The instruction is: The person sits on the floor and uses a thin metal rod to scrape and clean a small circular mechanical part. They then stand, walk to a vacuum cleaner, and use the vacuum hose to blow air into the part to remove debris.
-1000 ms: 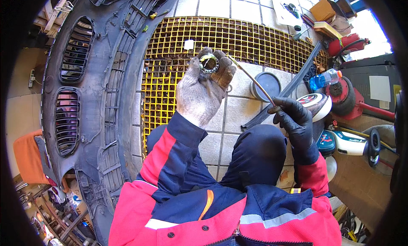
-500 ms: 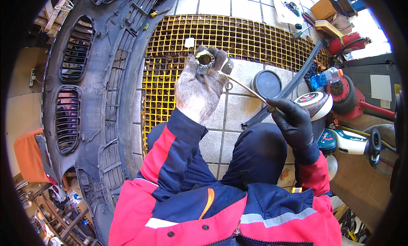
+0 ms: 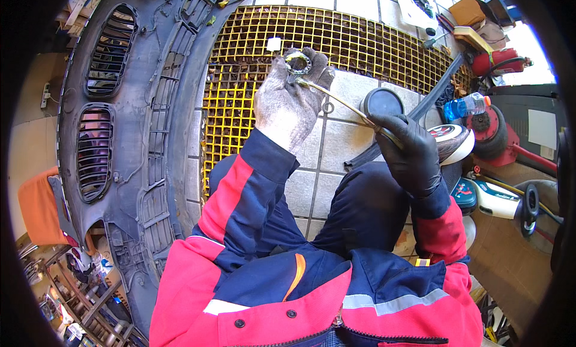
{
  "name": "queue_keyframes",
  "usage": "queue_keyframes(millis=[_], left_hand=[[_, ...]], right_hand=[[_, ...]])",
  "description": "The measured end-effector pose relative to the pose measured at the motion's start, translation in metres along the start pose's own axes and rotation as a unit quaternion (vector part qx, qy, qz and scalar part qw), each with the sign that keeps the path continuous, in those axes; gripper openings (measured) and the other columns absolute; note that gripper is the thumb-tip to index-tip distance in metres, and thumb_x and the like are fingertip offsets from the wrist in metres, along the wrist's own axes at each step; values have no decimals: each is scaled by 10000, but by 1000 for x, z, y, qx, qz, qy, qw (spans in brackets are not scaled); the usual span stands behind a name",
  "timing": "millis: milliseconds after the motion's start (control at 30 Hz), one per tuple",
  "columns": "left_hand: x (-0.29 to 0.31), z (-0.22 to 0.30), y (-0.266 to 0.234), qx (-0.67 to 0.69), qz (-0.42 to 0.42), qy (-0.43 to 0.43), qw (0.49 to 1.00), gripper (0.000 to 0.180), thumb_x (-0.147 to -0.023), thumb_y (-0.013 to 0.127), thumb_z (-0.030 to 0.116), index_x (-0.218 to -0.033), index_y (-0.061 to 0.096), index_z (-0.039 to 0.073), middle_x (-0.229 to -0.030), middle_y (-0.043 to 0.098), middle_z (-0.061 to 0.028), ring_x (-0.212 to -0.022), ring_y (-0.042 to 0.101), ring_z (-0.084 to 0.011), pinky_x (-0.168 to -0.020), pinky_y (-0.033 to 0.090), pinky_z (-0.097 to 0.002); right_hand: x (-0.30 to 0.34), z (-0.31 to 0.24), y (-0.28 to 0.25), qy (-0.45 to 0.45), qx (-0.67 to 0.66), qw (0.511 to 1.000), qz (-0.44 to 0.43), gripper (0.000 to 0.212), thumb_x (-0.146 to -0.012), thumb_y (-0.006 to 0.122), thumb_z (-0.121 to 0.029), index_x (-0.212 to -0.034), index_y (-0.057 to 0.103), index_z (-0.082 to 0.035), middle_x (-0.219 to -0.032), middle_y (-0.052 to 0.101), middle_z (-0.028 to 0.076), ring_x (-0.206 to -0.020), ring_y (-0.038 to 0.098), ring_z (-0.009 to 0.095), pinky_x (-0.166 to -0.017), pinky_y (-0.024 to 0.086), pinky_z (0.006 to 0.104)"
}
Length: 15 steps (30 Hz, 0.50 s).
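Observation:
My left hand (image 3: 287,104), in a dirty pale work glove, is palm up with its fingers curled around a ring-shaped bearing (image 3: 308,65). Yellowish grease shows on the bearing's rim. In my right hand (image 3: 413,152), gloved in black, is a thin brass-coloured stick (image 3: 343,103), slanting up and to the left. Its pale, smeared tip lies at the left palm, just below the bearing; whether it touches the bearing I cannot tell. A small metal ring (image 3: 327,107) and a round dark lid-like dish (image 3: 384,102) lie on the tiles beyond the stick.
A large dark car bumper (image 3: 133,122) stands along my left side. Yellow floor grating (image 3: 234,107) spans the ground ahead. To the right are a long dark strip (image 3: 435,95), a bottle of blue liquid (image 3: 459,108) and a red fire extinguisher (image 3: 495,61).
The stick's tip has moved left and up, from beside the left fingers to the palm just under the bearing. My right hand has shifted slightly with it. The whole view has tilted a little.

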<state>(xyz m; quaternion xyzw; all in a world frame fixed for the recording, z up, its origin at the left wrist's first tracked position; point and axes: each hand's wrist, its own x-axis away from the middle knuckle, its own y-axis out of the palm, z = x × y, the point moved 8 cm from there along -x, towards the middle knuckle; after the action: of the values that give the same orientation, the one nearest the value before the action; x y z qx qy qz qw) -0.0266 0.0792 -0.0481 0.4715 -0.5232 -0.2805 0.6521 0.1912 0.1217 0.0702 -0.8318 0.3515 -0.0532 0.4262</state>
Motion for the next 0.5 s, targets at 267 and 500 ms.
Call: queue_keyframes(millis=[267, 500], left_hand=[[-1, 5, 5, -6, -80, 4, 997, 564, -1219, 379, 470, -1471, 574, 5, -1326, 700, -233, -1310, 692, -422, -1228, 496, -638], [-1, 3, 5, 18, -86, -23, 996, 534, -1213, 415, 443, -1430, 596, -10, -1348, 692, -232, -1318, 677, -412, -1214, 504, -649]], right_hand=[[-5, -5, -1, -35, 20, 999, -8, 363, -959, 767, -36, -1313, 781, -118, -977, 741, 153, -834, 756, 357, -725, 591, 435], [13, 40, -12, 151, -289, 944, -46, 316, -1093, 666, -52, -1403, 706, -8, -1146, 756, 70, -996, 700, 129, -869, 547, 288]])
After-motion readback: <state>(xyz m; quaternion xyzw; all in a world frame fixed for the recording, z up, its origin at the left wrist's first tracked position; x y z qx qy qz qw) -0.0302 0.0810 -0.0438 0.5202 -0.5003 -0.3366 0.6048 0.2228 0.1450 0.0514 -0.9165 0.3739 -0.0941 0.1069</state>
